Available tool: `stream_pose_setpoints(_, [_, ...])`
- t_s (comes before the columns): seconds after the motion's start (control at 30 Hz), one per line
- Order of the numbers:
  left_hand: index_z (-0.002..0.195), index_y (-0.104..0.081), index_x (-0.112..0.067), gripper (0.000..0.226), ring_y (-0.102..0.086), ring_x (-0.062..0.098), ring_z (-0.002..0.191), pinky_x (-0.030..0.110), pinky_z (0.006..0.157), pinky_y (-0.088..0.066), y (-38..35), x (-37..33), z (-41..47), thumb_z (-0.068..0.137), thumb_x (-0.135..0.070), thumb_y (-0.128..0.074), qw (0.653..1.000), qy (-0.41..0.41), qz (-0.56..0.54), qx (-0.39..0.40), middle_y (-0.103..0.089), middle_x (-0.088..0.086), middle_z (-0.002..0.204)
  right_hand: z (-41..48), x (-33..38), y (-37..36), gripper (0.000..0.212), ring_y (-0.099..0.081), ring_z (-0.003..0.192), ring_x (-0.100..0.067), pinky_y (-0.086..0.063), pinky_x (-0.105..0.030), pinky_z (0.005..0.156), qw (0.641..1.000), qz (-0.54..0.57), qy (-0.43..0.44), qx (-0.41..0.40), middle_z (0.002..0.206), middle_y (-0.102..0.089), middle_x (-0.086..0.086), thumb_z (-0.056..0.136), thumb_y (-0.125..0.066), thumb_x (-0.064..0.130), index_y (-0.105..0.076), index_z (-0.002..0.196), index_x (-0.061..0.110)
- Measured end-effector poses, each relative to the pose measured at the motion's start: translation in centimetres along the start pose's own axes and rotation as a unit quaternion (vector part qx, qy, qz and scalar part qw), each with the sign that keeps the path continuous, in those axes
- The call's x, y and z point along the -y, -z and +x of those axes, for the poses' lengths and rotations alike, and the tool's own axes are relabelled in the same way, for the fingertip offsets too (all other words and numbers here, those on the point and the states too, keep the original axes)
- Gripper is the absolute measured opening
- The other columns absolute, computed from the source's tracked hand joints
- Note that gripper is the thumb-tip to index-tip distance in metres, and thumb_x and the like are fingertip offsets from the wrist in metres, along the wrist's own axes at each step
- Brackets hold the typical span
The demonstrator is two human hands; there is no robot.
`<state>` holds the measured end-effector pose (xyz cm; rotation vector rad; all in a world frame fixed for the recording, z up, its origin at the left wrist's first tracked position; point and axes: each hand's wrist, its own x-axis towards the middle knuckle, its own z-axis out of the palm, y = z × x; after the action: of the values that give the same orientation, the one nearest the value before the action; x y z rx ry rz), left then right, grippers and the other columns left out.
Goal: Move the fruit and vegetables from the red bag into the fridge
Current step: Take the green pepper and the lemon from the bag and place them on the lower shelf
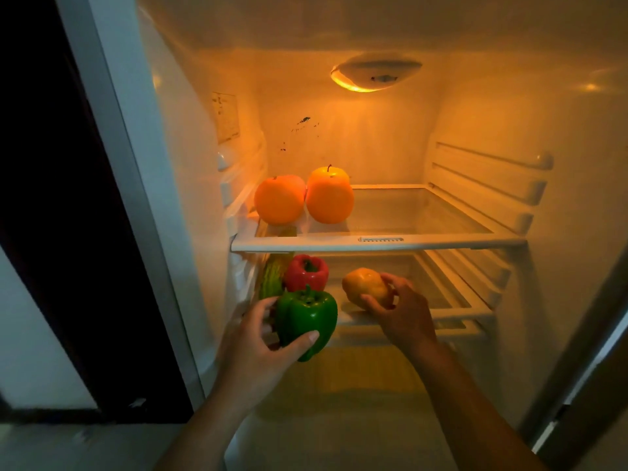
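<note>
An open fridge glows amber from one lamp high on its back wall. At the left rear corner of the upper shelf sits one orange fruit touching a second orange fruit; open glass runs from them to the right edge. On the lower shelf, along its left edge, lie one bumpy green gourd and, just beside it, one red pepper. At the front left corner the left hand has its grip curled round one green pepper, thumb across the front. The right hand pinches one yellowish piece over the shelf's middle; open shelf lies to its right.
</note>
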<state>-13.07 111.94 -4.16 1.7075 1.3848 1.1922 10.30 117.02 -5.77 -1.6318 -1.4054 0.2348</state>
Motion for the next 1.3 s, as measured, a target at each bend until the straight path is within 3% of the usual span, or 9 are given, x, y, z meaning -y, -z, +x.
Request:
stream_pose_setpoints(0.2, [0.118, -0.041, -0.044, 0.075, -0.054, 0.005, 0.106, 0.033, 0.089, -0.05, -0.7, -0.2, 0.4, 0.055, -0.065, -0.076, 0.998, 0.022, -0.034, 0.044, -0.05, -0.018, 0.117, -1.2, 0.0, 1.0, 0.066, -0.047, 0.117, -0.015, -0.045, -0.035, 0.094, 1.0, 0.019, 0.011, 0.005, 0.133, -0.05, 0.0, 0.074, -0.076, 0.036, -0.047, 0.132, 0.021])
stream_pose_setpoints(0.4, [0.108, -0.043, -0.052, 0.067, -0.054, 0.0, 0.106, 0.025, 0.088, -0.048, -2.3, -0.7, 1.0, 0.049, -0.065, -0.074, 0.99, 0.022, -0.089, 0.103, -0.05, -0.025, 0.115, -5.3, 0.7, 3.7, 0.049, -0.053, 0.108, 0.0, -0.048, -0.023, 0.086, 0.986, 0.164, 0.035, 0.014, 0.117, -0.052, 0.024, 0.074, -0.071, 0.031, -0.05, 0.118, 0.037])
stream_pose_setpoints(0.5, [0.11, -0.044, -0.048, 0.071, -0.054, -0.002, 0.105, 0.018, 0.081, -0.047, -3.1, -1.1, 1.1, 0.047, -0.068, -0.071, 0.988, 0.007, -0.102, 0.117, -0.052, -0.023, 0.115, -6.4, 1.0, 4.2, 0.057, -0.055, 0.11, -0.002, -0.05, -0.021, 0.085, 0.976, 0.202, 0.012, 0.076, 0.124, -0.055, 0.015, 0.071, -0.076, 0.04, -0.05, 0.122, 0.037])
stream_pose_setpoints(0.6, [0.109, -0.044, -0.048, 0.072, -0.053, -0.001, 0.108, 0.023, 0.088, -0.047, -4.3, -1.6, 1.2, 0.045, -0.069, -0.07, 0.985, 0.004, -0.114, 0.131, -0.049, -0.023, 0.117, -7.0, 1.9, 4.6, 0.073, -0.057, 0.109, -0.006, -0.052, -0.025, 0.086, 0.962, 0.244, -0.007, 0.125, 0.122, -0.057, 0.013, 0.054, -0.072, 0.054, -0.048, 0.121, 0.039])
stream_pose_setpoints(0.7, [0.111, -0.044, -0.051, 0.068, -0.051, -0.003, 0.109, 0.025, 0.091, -0.047, -5.3, -2.1, 1.2, 0.05, -0.072, -0.065, 0.979, 0.006, -0.122, 0.162, -0.05, -0.022, 0.12, -7.2, 2.4, 5.0, 0.071, -0.058, 0.106, -0.004, -0.052, -0.016, 0.077, 0.955, 0.266, -0.011, 0.134, 0.117, -0.056, 0.017, 0.056, -0.084, 0.043, -0.045, 0.115, 0.042])
stream_pose_setpoints(0.83, [0.117, -0.044, -0.05, 0.068, -0.054, -0.009, 0.106, 0.018, 0.085, -0.047, -5.5, -2.6, 1.0, 0.058, -0.082, -0.049, 0.975, -0.005, -0.12, 0.186, -0.053, -0.023, 0.12, -7.1, 2.0, 5.4, 0.063, -0.06, 0.105, -0.008, -0.052, -0.017, 0.075, 0.955, 0.266, -0.005, 0.133, 0.119, -0.055, 0.017, 0.06, -0.076, 0.03, -0.046, 0.115, 0.04])
stream_pose_setpoints(1.0, [0.115, -0.04, -0.053, 0.042, -0.049, -0.016, 0.103, 0.017, 0.085, -0.044, -5.3, -2.7, 1.4, 0.076, -0.068, -0.044, 0.98, 0.0, -0.101, 0.172, -0.046, -0.031, 0.117, -6.6, 0.4, 5.7, 0.066, -0.062, 0.104, -0.012, -0.055, -0.022, 0.075, 0.955, 0.283, -0.018, 0.089, 0.118, -0.058, 0.012, 0.055, -0.076, 0.031, -0.049, 0.115, 0.039])
stream_pose_setpoints(1.13, [0.115, -0.042, -0.054, 0.038, -0.044, -0.01, 0.111, 0.014, 0.08, -0.041, -4.8, -2.0, 1.7, 0.08, -0.066, -0.045, 0.985, -0.024, -0.05, 0.165, -0.046, -0.028, 0.122, -6.0, -1.5, 6.9, 0.065, -0.058, 0.101, -0.005, -0.052, -0.015, 0.063, 0.955, 0.292, -0.053, 0.001, 0.117, -0.056, 0.013, 0.062, -0.075, 0.019, -0.047, 0.12, 0.032])
stream_pose_setpoints(1.3, [0.113, -0.046, -0.055, 0.037, -0.043, -0.007, 0.115, 0.015, 0.085, -0.044, -5.2, -1.8, 3.2, 0.078, -0.051, -0.057, 0.983, -0.07, -0.007, 0.167, -0.041, -0.03, 0.122, -5.4, -3.3, 7.1, 0.065, -0.055, 0.1, -0.004, -0.048, -0.015, 0.065, 0.973, 0.214, -0.068, -0.054, 0.126, -0.052, 0.003, 0.071, -0.076, 0.01, -0.046, 0.129, 0.02])
